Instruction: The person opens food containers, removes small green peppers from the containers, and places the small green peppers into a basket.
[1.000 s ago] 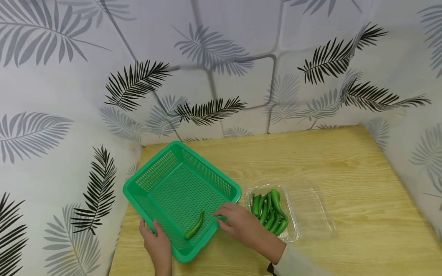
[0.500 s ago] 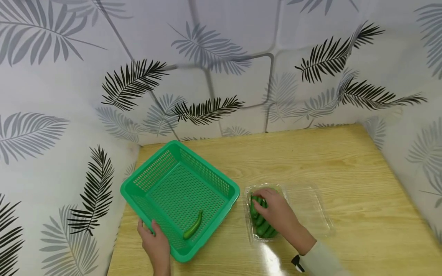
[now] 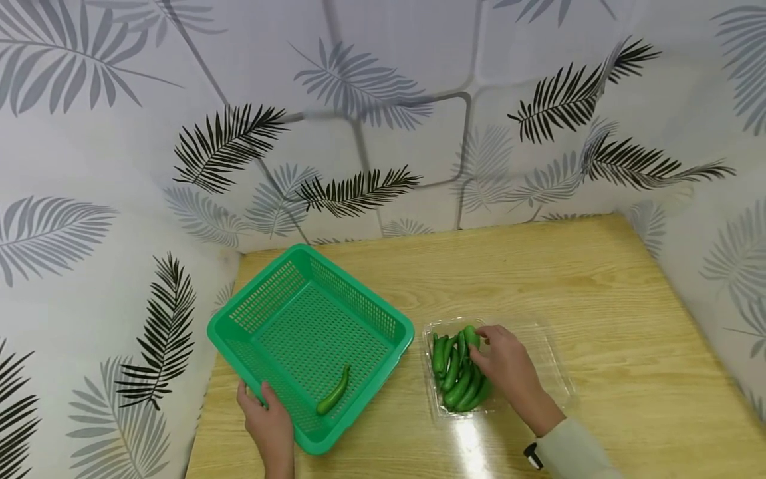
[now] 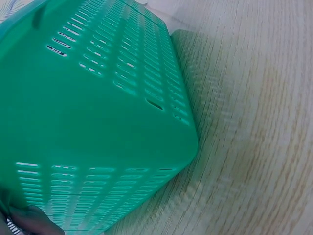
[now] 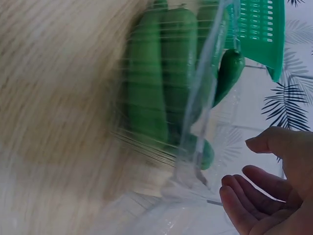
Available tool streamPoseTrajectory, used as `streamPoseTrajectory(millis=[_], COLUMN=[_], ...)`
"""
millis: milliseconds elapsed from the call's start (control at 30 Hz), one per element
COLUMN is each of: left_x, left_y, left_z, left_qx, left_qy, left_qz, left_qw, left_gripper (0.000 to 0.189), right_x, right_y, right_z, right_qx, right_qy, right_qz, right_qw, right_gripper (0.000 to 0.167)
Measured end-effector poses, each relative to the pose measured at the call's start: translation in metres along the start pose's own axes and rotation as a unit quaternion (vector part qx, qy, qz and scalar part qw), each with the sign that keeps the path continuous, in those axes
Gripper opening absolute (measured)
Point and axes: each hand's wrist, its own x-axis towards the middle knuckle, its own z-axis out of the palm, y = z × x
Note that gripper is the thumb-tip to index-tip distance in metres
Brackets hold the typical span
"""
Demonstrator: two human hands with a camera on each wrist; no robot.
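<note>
My left hand (image 3: 272, 426) holds the near-left rim of a green plastic mesh basket (image 3: 383, 313), thumb over the edge. Lying in the basket's near corner is one green chili pepper (image 3: 335, 394). In the left wrist view the basket's slotted wall (image 4: 98, 132) fills much of the frame, with dark fingers (image 4: 36, 220) at lower left. My right hand (image 3: 509, 366) is over the right side of a clear plastic box, fingertips by the top of the green peppers (image 3: 457, 386). The right wrist view shows that hand (image 5: 288, 196) with thumb and fingers apart and nothing between them.
The box's clear lid (image 3: 553, 359) lies folded out to the right on the wooden table (image 3: 538, 273). Leaf-patterned cloth (image 3: 407, 66) rises behind and at both sides of the table.
My right hand has moved right from the basket's near edge to the pepper box, then toward the box's right side. The left hand stays on the basket rim.
</note>
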Motion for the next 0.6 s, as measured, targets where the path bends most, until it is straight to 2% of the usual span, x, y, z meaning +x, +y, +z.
streamPoseTrajectory(millis=[167, 400, 600], left_x=[0.001, 0.002, 0.004], left_y=[-0.002, -0.005, -0.008], left_z=[0.000, 0.001, 0.001], left_qx=[0.002, 0.002, -0.005], left_qy=[-0.001, -0.006, -0.003], left_qz=[0.000, -0.003, -0.001], left_qw=[1.0000, 1.0000, 1.0000], left_gripper=[0.054, 0.054, 0.055], right_x=[-0.002, -0.002, -0.001], right_y=[0.004, -0.004, -0.005], right_z=[0.009, 0.019, 0.028], right_qx=[-0.025, -0.049, -0.076], right_qy=[-0.008, -0.022, -0.007], right_qz=[0.006, 0.022, 0.016], right_qw=[0.9996, 0.9983, 0.9970], right_gripper=[0.029, 0.035, 0.032])
